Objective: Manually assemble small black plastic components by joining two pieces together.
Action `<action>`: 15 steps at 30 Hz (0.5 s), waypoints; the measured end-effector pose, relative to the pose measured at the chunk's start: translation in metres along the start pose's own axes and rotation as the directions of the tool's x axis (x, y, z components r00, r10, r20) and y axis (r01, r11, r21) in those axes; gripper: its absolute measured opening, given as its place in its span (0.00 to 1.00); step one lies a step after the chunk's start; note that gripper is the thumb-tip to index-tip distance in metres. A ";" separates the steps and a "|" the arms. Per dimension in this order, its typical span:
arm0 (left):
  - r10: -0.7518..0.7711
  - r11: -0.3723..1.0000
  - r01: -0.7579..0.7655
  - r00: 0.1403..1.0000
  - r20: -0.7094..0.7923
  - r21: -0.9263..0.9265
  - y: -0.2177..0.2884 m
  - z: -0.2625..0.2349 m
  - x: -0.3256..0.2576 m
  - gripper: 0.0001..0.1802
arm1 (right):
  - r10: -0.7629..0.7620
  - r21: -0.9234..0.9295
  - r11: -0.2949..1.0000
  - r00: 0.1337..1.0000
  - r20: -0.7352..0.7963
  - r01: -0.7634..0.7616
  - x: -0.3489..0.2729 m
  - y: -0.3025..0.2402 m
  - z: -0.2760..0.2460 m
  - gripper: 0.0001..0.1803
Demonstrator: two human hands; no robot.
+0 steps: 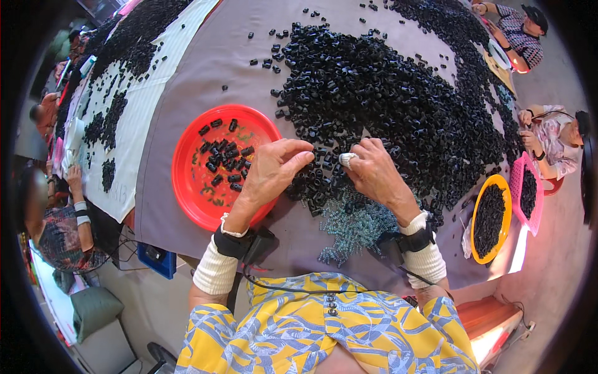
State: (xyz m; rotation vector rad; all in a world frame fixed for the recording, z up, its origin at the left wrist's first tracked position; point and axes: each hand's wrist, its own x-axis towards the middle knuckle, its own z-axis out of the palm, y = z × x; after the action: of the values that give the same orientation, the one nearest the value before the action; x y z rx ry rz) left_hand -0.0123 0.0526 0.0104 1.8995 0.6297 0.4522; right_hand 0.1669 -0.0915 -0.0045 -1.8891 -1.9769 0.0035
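A wide heap of small black plastic cylinders (374, 81) covers the middle of the grey cloth in front of me. My left hand (274, 168) hovers at the heap's near left edge, thumb and forefinger stretched out and slightly apart, with nothing visible between them. Close beside it, my right hand (377, 171) has its fingers curled in over the heap; white tape wraps one finger, and whatever they hold is hidden. Under my right wrist lies a pile of tiny blue-green translucent pieces (352, 230). A red round tray (187, 181) left of my left hand holds several black cylinders.
A yellow oval tray (506, 215) and a pink basket (536, 199), both with black pieces, stand at the right. Other people sit at the right and left edges. A white-covered table (168, 68) with more black pieces is at left. A cable crosses my lap.
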 end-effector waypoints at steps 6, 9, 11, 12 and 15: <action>-0.154 0.957 0.172 0.984 0.092 -0.234 -0.007 0.001 -0.001 0.12 | -0.093 -0.146 0.984 0.993 0.071 0.102 0.017 -0.012 0.021 0.07; -0.174 0.943 0.196 0.979 0.106 -0.268 -0.007 -0.001 -0.002 0.12 | -0.085 -0.200 0.975 0.995 0.055 0.095 0.023 -0.012 0.027 0.08; -0.198 0.910 0.222 0.975 0.103 -0.351 -0.005 0.000 -0.003 0.12 | -0.135 -0.181 0.974 0.990 0.034 0.139 0.024 -0.009 0.028 0.08; -0.223 0.869 0.246 0.969 0.105 -0.430 -0.003 0.002 -0.003 0.12 | -0.135 -0.182 0.973 0.990 0.035 0.139 0.024 -0.007 0.025 0.08; -0.233 0.867 0.256 0.967 0.107 -0.428 0.004 0.009 -0.001 0.13 | -0.063 0.056 0.996 0.998 -0.012 0.063 0.025 -0.006 0.001 0.08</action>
State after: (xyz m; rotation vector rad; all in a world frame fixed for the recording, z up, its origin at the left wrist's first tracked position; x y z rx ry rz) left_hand -0.0070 0.0439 0.0106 1.3757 0.6608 0.3437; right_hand 0.1606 -0.0684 0.0037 -1.7878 -2.0078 0.0313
